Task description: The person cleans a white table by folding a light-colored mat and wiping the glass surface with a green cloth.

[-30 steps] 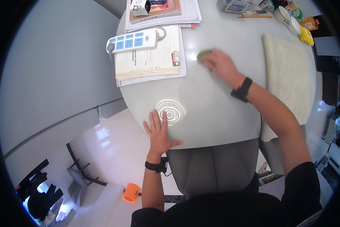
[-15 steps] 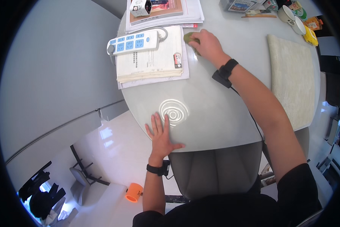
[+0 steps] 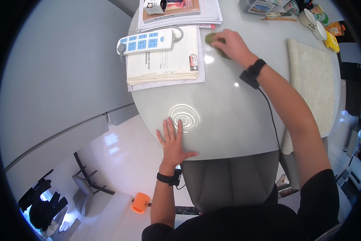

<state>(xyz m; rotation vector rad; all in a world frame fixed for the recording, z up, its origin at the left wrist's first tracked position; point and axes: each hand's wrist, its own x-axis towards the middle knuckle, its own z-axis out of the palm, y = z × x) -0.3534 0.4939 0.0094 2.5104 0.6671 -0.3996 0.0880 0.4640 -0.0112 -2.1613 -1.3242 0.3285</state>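
My right hand (image 3: 234, 46) is closed on a green cloth (image 3: 216, 39), pressed to the glossy pale table (image 3: 212, 100) just right of a stack of books. Part of the cloth is hidden beneath my fingers. Near the table's front left edge, my left hand (image 3: 173, 144) lies flat with its fingers spread, holding nothing. Each wrist wears a black strap with a small device; a black cable (image 3: 272, 116) trails from the right one.
A white power strip (image 3: 146, 42) with blue sockets lies on the book stack (image 3: 164, 66). Farther back are more books and papers (image 3: 180, 18). A folded cream mat (image 3: 311, 88) covers the right side, with white mugs (image 3: 307, 18) behind it. A grey chair (image 3: 232, 182) stands at the front edge.
My right hand has slid a little to the right with the cloth, away from the books. My left hand stays in place on the table.
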